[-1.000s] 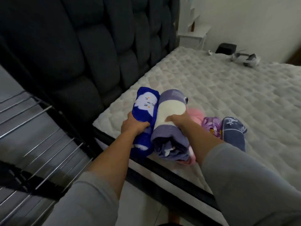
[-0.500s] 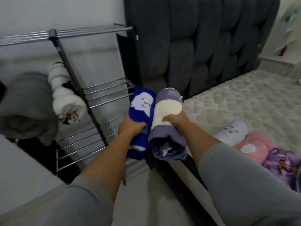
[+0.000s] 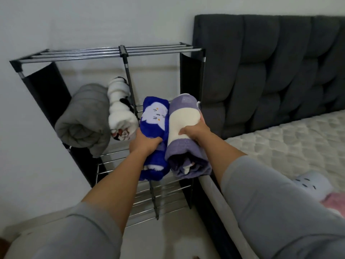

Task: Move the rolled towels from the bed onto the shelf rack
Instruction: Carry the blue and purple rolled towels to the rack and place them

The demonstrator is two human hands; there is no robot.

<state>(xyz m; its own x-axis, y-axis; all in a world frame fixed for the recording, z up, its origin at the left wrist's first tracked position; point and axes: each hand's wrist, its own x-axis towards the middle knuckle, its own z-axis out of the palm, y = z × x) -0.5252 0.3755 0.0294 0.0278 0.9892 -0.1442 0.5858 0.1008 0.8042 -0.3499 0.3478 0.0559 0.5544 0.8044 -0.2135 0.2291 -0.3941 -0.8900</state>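
My left hand grips a rolled blue towel with a white cartoon face. My right hand grips a rolled purple and cream towel beside it. Both rolls hang side by side in front of the right half of the metal shelf rack. On the rack's middle shelf, left half, lie a rolled grey towel and a rolled white towel. At the right edge, a white rolled towel and a pink one lie on the bed.
The rack stands against a white wall, squeezed next to the dark tufted headboard. A centre post splits the rack into two halves. Bare wire shelves show below the held rolls. Light floor runs between me and the rack.
I have turned left from the bed toward the rack, carrying both rolls. The whole rack is now in view and the rolls are closer to its right half.
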